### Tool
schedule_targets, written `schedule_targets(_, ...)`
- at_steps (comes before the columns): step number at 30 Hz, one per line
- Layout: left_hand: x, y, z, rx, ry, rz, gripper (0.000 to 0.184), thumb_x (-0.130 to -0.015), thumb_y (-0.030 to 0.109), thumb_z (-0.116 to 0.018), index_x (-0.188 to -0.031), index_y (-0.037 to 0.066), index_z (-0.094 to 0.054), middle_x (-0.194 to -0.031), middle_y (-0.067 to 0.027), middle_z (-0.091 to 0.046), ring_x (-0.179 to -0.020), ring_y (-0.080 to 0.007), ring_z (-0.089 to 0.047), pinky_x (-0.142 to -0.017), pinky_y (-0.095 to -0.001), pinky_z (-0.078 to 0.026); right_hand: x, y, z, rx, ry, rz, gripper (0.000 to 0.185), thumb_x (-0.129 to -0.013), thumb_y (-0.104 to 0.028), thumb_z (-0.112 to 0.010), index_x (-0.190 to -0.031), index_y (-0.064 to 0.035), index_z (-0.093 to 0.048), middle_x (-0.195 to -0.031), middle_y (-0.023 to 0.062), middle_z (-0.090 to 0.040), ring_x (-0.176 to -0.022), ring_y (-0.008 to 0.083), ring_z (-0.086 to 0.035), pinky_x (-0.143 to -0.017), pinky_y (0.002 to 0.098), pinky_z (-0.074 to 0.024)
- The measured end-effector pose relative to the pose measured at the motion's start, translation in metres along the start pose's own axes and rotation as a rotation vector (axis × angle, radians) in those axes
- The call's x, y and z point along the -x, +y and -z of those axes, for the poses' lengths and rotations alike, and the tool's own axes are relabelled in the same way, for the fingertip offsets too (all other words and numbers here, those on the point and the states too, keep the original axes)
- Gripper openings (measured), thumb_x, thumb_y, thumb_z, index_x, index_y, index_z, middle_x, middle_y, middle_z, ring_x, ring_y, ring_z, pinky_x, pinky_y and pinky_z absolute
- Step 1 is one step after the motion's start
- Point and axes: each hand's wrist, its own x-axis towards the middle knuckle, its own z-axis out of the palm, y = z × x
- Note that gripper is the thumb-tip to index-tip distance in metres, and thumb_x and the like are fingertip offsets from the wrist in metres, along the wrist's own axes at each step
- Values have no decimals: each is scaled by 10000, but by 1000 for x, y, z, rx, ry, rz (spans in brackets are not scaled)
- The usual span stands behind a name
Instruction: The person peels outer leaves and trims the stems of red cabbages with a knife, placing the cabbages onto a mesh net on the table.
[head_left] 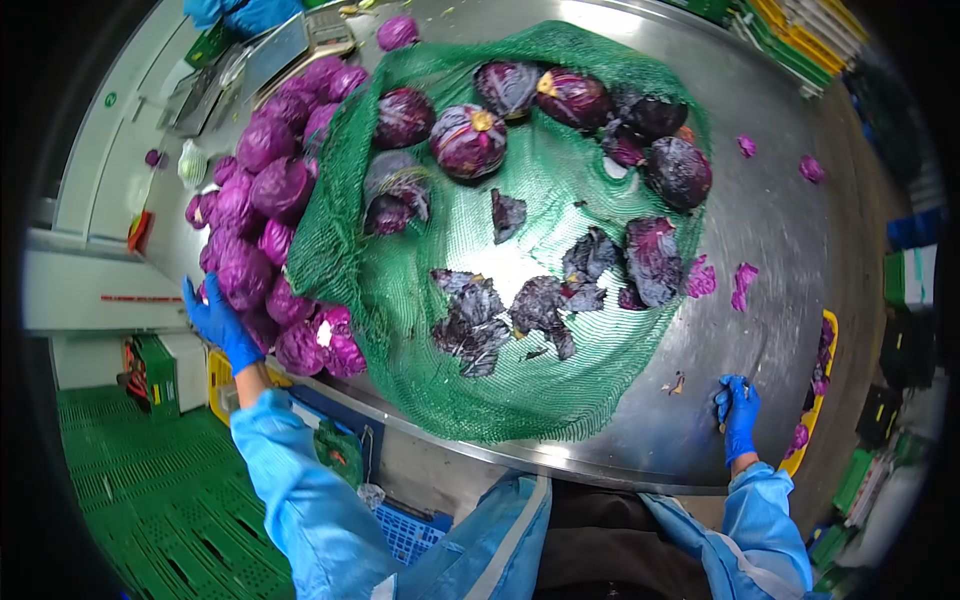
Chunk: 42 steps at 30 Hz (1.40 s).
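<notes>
My left hand (222, 322), in a blue glove, lies with its fingers apart against the left side of a heap of bright purple cabbages (243, 272). My right hand (738, 408), also blue-gloved, is over the steel table near its right front edge, its fingers curled; what they hold, if anything, is too small to make out. Between my hands a green net (480, 400) lies spread open. Darker whole cabbages (468, 142) rest along its back and right parts. Loose dark leaves (541, 312) lie in its middle.
Purple leaf scraps (743, 287) lie on the steel table (760, 220) right of the net. A yellow crate (826, 370) with leaves stands beyond the right edge. A scale (325, 32) is at the back left. Below the front edge is a blue crate (408, 535).
</notes>
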Motion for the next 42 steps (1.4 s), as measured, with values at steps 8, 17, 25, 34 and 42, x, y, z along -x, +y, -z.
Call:
schedule_targets(8, 147, 201, -234, 227, -787, -89, 895, -673, 271, -858, -1378, -27, -393, -1352, -219, -473, -1247, -279, -462, -1059, -376, -362, 4, 3, -6, -118, 8, 46, 203, -953, -226, -580, -904, -39, -642, -594, 46, -595, -397, 68, -459, -367, 210, -345)
schedule_targets(17, 208, 195, -370, -336, -347, -82, 1164, -428, 506, -897, -1405, 158, -369, -1261, -271, -454, -1097, -459, -511, -925, -532, -450, 18, -11, -12, -249, 74, -27, 117, -905, -148, -598, -930, -44, -644, -768, 42, -650, -522, 72, -549, -426, 203, -390)
schedule_targets(25, 239, 197, -334, 590, -718, 107, 810, -628, 185, -876, -1290, -50, -473, -1235, -163, -551, -1092, -255, -555, -985, -346, -439, 13, 0, -9, -316, 57, -2, 115, -921, -121, -567, -904, -22, -623, -838, 60, -671, -564, 77, -570, -436, 213, -421)
schedule_targets(34, 440, 369, -142, 453, -1581, 1, 1162, -490, 174, -904, -1462, 44, -281, -1400, -148, -410, -1253, -258, -458, -1061, -376, -390, 4, 15, -5, -363, -60, 39, 141, -936, -187, -584, -971, -55, -616, -843, 50, -652, -580, 68, -567, -438, 197, -407)
schedule_targets(42, 570, 379, -122, 167, -1474, -146, 1118, -531, 356, -900, -1427, 29, -319, -1381, -208, -379, -1256, -334, -445, -1022, -398, -418, 57, 2, 54, 124, -66, 300, 197, -935, -227, -578, -1071, -84, -576, -890, 105, -676, -720, 253, -661, -660, 352, -516)
